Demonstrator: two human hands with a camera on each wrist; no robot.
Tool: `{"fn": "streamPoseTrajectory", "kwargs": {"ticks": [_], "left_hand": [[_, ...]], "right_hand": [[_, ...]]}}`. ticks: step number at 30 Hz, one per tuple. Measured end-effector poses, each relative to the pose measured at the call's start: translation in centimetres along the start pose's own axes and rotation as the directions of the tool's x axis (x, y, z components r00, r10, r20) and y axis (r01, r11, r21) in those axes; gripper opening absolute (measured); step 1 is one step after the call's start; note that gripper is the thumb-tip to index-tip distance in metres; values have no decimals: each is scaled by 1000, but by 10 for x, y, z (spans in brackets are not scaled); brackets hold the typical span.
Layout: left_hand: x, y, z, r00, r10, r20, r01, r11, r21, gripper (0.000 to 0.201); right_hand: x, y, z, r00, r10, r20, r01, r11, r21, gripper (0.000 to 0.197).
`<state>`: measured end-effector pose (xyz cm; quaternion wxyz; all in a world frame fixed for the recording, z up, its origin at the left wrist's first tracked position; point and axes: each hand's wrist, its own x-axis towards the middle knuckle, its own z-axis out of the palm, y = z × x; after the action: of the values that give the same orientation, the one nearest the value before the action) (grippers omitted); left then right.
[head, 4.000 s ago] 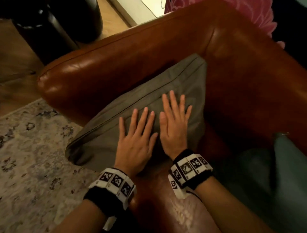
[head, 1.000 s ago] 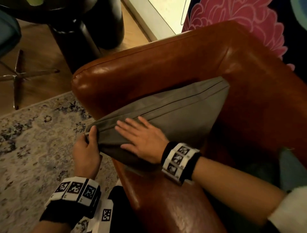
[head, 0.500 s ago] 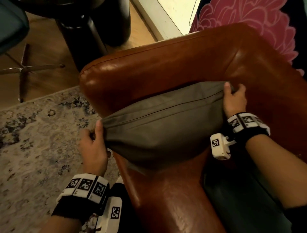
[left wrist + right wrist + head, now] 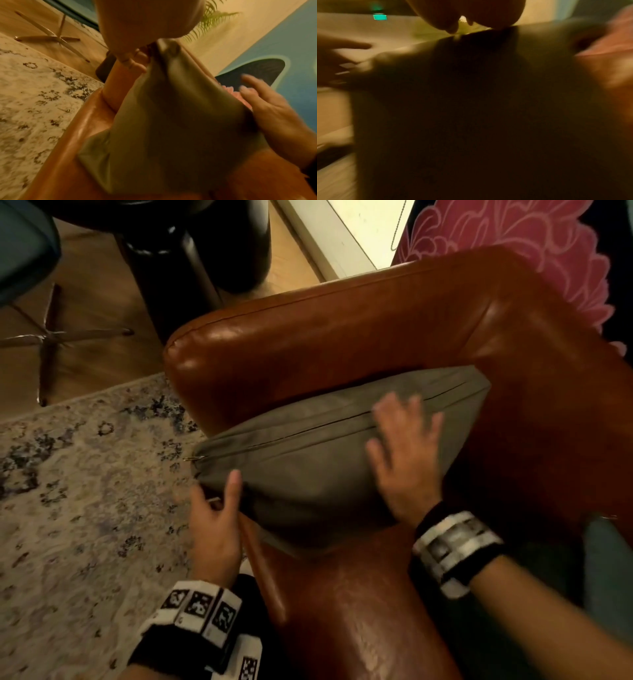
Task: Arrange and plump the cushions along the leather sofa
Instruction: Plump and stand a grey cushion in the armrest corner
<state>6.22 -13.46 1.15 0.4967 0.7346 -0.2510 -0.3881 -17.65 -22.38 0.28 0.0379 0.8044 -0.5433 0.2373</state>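
Observation:
A grey cushion (image 4: pixel 308 470) stands in the corner of the brown leather sofa (image 4: pixel 342 347), leaning against the armrest. My left hand (image 4: pixel 214 508) grips its near left corner, thumb on the front face. In the left wrist view the cushion (image 4: pixel 171 121) rises from that pinched corner. My right hand (image 4: pixel 406 460), blurred by motion, lies flat with spread fingers on the cushion's right front face, and the same right hand (image 4: pixel 267 108) shows beside the fabric. The right wrist view shows only dark blurred cushion fabric (image 4: pixel 471 108).
A patterned rug (image 4: pixel 78 491) covers the floor left of the sofa. A chair's metal star base (image 4: pixel 48 337) and a dark round table pedestal (image 4: pixel 178 268) stand on the wooden floor beyond. A teal cushion (image 4: pixel 609 570) lies on the seat at right.
My right hand has left the cushion's far right corner and come down flat on its front face. My left hand keeps its grip on the left corner.

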Motion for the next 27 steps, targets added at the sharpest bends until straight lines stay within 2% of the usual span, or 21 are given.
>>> {"fn": "streamPoseTrajectory", "kwargs": {"ticks": [1,2,3,4,5,7,8,9,10,12,14,15,16,18,19,20,22,24,25,26,27], "left_hand": [[-4,-4,1,1000,-2,12,2,1000,5,51],[-4,-9,2,1000,-3,-5,3,1000,8,41],[-1,-14,2,999,-11,-35,11,1000,14,33],[4,-18,0,998,-19,-59,21,1000,20,27],[10,-21,-2,998,-23,-65,25,999,28,25],[21,-25,-6,999,0,-44,3,999,53,24],[25,-25,-7,999,23,-33,-21,997,70,25],[28,-24,-6,999,45,-31,-43,995,85,26],[28,-21,-3,998,62,-31,-59,994,94,26],[26,-18,5,997,60,-42,-57,996,70,25],[17,-15,10,998,-37,-54,33,998,-61,24],[11,-16,12,993,-104,-58,96,987,-132,28],[6,-18,12,986,-154,-63,141,975,-171,35],[-2,-18,10,986,-156,-58,147,979,-142,45],[-4,-20,8,990,-132,-56,125,987,-105,44],[-3,-19,6,992,-105,-64,100,993,-69,37],[5,-18,0,995,-57,-79,54,998,-41,28],[18,-16,-3,994,-45,-97,42,999,-35,32],[23,-17,-3,994,-41,-97,40,999,-12,36],[24,-17,-1,996,-51,-75,51,999,2,40],[24,-17,2,996,-70,-48,70,998,-7,42]], "right_hand": [[-18,-22,11,978,-201,60,204,978,-39,50],[-33,-41,22,929,-354,110,361,931,-49,49],[-43,-52,30,879,-454,146,464,885,-38,48],[-45,-54,35,849,-501,166,513,858,-31,47],[-40,-46,36,846,-498,190,515,856,-46,46],[-20,-10,31,897,-371,240,405,908,-107,49],[-9,16,27,935,-259,241,299,943,-147,53],[-1,41,23,963,-109,247,155,973,-173,56],[5,65,17,965,68,254,-26,986,-168,57],[9,94,6,904,348,250,-344,937,-63,56],[9,99,0,862,469,191,-502,841,203,59],[7,97,-1,834,535,137,-547,765,339,63],[5,97,0,763,640,92,-606,658,447,63],[7,95,-3,529,842,102,-710,373,598,42],[11,97,-5,484,867,123,-713,309,629,27],[15,101,-8,508,854,113,-703,335,627,21],[23,109,-19,629,775,60,-651,483,585,27],[27,114,-28,697,717,30,-598,557,576,30],[26,116,-28,717,696,43,-595,578,558,30],[23,118,-23,711,698,85,-630,578,518,29],[20,117,-18,678,720,146,-687,550,475,29]]}}
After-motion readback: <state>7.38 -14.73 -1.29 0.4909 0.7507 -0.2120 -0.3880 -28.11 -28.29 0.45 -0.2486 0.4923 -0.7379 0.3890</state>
